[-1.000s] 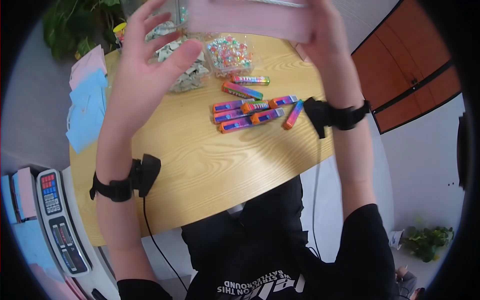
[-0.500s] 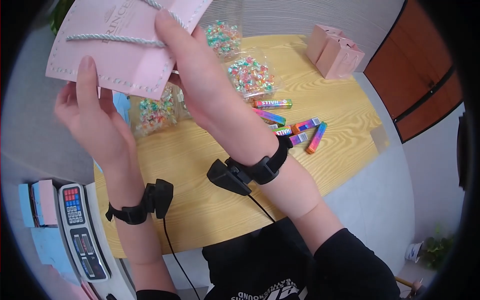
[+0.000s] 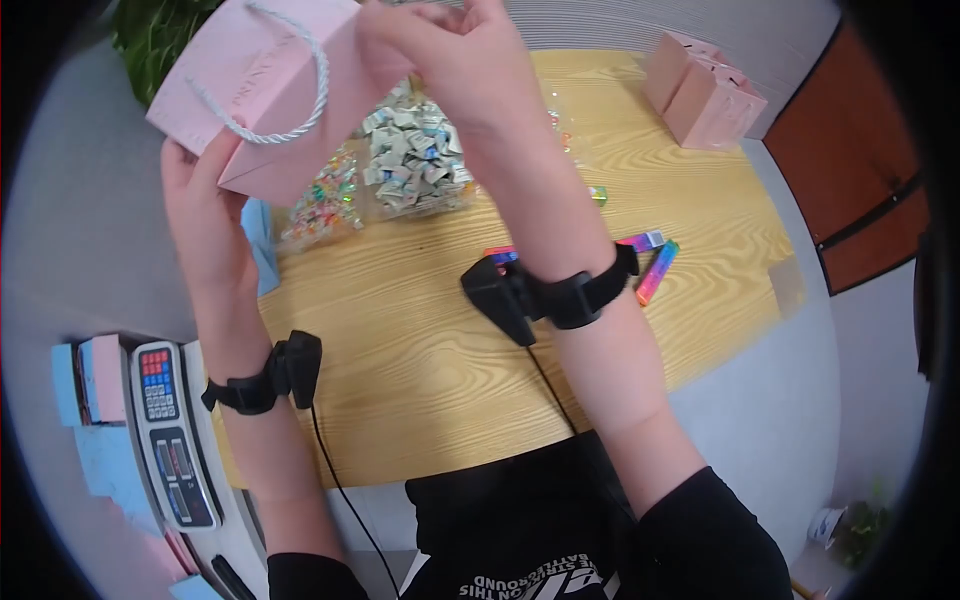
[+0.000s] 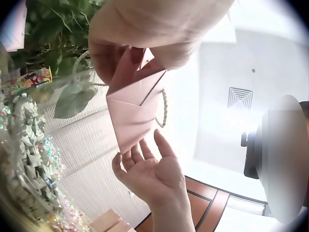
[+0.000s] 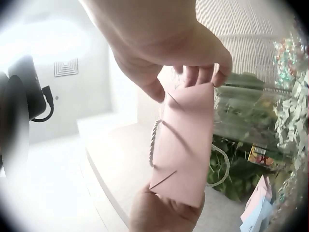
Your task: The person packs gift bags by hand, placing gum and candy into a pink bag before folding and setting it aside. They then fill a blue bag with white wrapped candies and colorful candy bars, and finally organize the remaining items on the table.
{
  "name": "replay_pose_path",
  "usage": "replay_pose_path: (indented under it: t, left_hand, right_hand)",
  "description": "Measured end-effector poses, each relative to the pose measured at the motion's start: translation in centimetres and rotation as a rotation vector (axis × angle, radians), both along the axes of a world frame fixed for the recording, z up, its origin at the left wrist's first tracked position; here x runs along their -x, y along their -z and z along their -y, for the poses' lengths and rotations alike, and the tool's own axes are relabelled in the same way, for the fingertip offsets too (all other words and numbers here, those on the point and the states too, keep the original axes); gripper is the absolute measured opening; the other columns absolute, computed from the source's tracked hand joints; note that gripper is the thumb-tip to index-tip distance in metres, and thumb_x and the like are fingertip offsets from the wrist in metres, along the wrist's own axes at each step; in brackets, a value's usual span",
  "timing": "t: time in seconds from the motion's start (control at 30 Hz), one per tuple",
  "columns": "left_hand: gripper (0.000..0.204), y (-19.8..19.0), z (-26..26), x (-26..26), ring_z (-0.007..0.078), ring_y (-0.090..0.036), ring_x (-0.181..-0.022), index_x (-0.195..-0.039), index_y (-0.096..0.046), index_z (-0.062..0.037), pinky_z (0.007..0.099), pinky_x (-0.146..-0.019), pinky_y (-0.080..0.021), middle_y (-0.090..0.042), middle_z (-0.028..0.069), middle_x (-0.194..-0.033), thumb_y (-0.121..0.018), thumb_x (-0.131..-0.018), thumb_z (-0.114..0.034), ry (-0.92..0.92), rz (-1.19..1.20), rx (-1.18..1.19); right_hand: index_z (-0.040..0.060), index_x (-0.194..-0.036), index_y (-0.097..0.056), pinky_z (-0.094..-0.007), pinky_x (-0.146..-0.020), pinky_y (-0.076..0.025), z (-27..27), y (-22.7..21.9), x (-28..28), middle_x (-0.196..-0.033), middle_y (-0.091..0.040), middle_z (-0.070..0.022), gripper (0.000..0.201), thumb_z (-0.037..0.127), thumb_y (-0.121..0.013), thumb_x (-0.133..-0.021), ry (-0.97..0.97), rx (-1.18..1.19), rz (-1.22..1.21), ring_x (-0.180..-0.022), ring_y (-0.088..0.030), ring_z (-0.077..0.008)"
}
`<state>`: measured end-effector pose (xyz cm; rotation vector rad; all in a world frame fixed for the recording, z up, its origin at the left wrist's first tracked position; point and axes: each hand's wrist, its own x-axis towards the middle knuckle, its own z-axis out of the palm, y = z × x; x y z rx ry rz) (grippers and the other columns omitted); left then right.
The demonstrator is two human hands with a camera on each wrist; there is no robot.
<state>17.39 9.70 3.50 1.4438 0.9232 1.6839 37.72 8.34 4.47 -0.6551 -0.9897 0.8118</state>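
A pink paper bag [image 3: 285, 165] with twisted light cord handles is held up at the upper left of the head view, its sides spread apart. My left hand [image 3: 215, 210] grips one end of it, thumb in front and fingers behind. At the other end my right hand [image 3: 465, 75] holds the bag with bent fingers. In the left wrist view, the bag [image 4: 133, 116] spans the gap between both hands, with the right hand [image 4: 159, 176] below. The right wrist view shows a creased narrow face of the bag [image 5: 186, 140].
Clear packs of wrapped candies [image 3: 415, 160] stand on the wooden table [image 3: 400, 380]. Colourful candy sticks [image 3: 657, 272] lie partly behind my right forearm. Two pink bags [image 3: 715, 105] stand at the back right. A scale [image 3: 178, 435] is at the left, and blue paper [image 3: 262, 245] lies beside the candy.
The bag, flat half a second ago, now has its sides spread. My right hand has shifted right, from its front to its end. Earlier still, my left hand was empty and apart from it.
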Motion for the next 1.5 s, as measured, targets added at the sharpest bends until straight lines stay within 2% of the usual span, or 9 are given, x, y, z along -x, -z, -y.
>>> replay_pose_path:
  t: [0.03, 0.07, 0.2, 0.77, 0.97, 1.1, 1.23, 1.4, 1.5]
  left_hand:
    - [0.043, -0.1, 0.1, -0.3, 0.0174, -0.062, -0.108, -0.131, -0.046, -0.0020, 0.0307, -0.089, -0.050, -0.060, 0.0094, -0.122, -0.060, -0.092, -0.014, 0.040, 0.019, 0.044]
    - [0.041, -0.2, 0.1, -0.4, 0.0172, -0.062, -0.108, -0.130, -0.047, -0.0019, 0.0306, -0.089, -0.050, -0.060, 0.0093, -0.122, -0.058, -0.092, -0.013, 0.081, 0.040, 0.088]
    - [0.042, 0.7, -0.5, -0.2, 0.0183, -0.061, -0.110, -0.131, -0.047, -0.0007, 0.0323, -0.094, -0.048, -0.060, 0.0102, -0.123, -0.057, -0.092, -0.011, 0.215, -0.021, 0.109]
    - [0.020, -2.6, -0.2, 3.6, 0.0152, -0.064, -0.090, -0.104, -0.061, 0.0004, 0.0259, -0.081, -0.051, -0.066, 0.0089, -0.100, -0.065, -0.093, -0.016, 0.076, 0.292, -0.080]
    - [0.028, -2.5, 1.6, 5.5, 0.0141, -0.061, -0.096, -0.116, -0.058, -0.0008, 0.0279, -0.084, -0.049, -0.064, 0.0098, -0.104, -0.063, -0.096, -0.021, -0.122, -0.116, -0.301]
    - [0.041, -0.6, 1.2, 8.8, 0.0187, -0.058, -0.109, -0.128, -0.054, -0.0028, 0.0335, -0.091, -0.048, -0.061, 0.0126, -0.116, -0.064, -0.095, -0.025, -0.040, -0.107, -0.035]
    - [0.049, 6.5, -2.3, 16.0, 0.0351, -0.059, -0.110, -0.124, -0.060, -0.0060, 0.0417, -0.097, -0.045, -0.059, 0.0146, -0.128, -0.074, -0.082, -0.028, -0.296, -1.570, -0.076]
    - [0.036, 6.5, 1.1, 17.5, 0.0322, -0.061, -0.103, -0.113, -0.063, -0.0034, 0.0396, -0.094, -0.046, -0.064, 0.0159, -0.111, -0.074, -0.081, -0.016, -0.149, -1.455, 0.225]
    - [0.027, 4.2, 5.3, 16.4, 0.0286, -0.061, -0.097, -0.105, -0.064, -0.0011, 0.0400, -0.093, -0.045, -0.066, 0.0136, -0.102, -0.073, -0.081, -0.010, -0.062, -1.376, 0.283]
  right_hand:
    - [-0.0054, -0.127, -0.052, -0.0318, -0.086, -0.051, -0.2, 0.3, -0.6, -0.112, -0.065, -0.0130, 0.037, 0.014, -0.057, -0.096, -0.082, 0.029, 0.140, -0.097, -0.064, -0.0238]
    - [-0.0065, -0.136, -0.043, -0.0325, -0.083, -0.053, 0.1, 1.0, -0.5, -0.113, -0.061, -0.0173, 0.078, 0.022, -0.079, -0.072, -0.076, 0.046, 0.176, -0.099, -0.064, -0.0226]
    - [-0.0075, -0.135, -0.043, -0.0337, -0.089, -0.050, -0.5, 2.2, 0.2, -0.119, -0.061, -0.0186, 0.079, 0.025, -0.082, -0.074, -0.052, 0.201, 0.378, -0.109, -0.060, -0.0226]
    - [-0.0037, -0.111, -0.065, -0.0261, -0.070, -0.053, 0.9, 2.2, 3.8, -0.090, -0.071, -0.0078, 0.035, 0.015, -0.071, -0.081, -0.174, 0.102, 0.651, -0.078, -0.066, -0.0102]
    - [0.0037, -0.098, -0.071, -0.0359, -0.065, -0.052, 0.7, 2.8, 4.4, -0.081, -0.070, -0.0154, 0.030, 0.023, -0.071, -0.075, -0.167, -0.008, 0.601, -0.068, -0.067, -0.0264]
    - [-0.0033, -0.109, -0.065, -0.0279, -0.069, -0.053, 0.9, 1.9, 4.0, -0.090, -0.071, -0.0091, 0.029, 0.012, -0.067, -0.084, -0.007, -0.084, 0.586, -0.075, -0.065, -0.0120]
    - [-0.0021, -0.112, -0.064, -0.0347, -0.082, -0.052, 0.4, 2.0, 4.5, -0.109, -0.067, -0.0147, 0.028, 0.005, -0.065, -0.085, -0.042, 0.004, 0.425, -0.094, -0.066, -0.0269]
    - [-0.0033, -0.108, -0.065, -0.0281, -0.068, -0.053, -0.4, 4.2, 5.9, -0.088, -0.070, -0.0099, 0.028, 0.013, -0.067, -0.085, 0.098, 0.019, 0.613, -0.073, -0.066, -0.0153]
    - [0.0012, -0.094, -0.067, -0.0444, -0.077, -0.052, 0.0, 4.6, 7.2, -0.090, -0.068, -0.0188, 0.027, 0.024, -0.068, -0.080, -0.029, 0.104, 0.570, -0.086, -0.066, -0.0363]
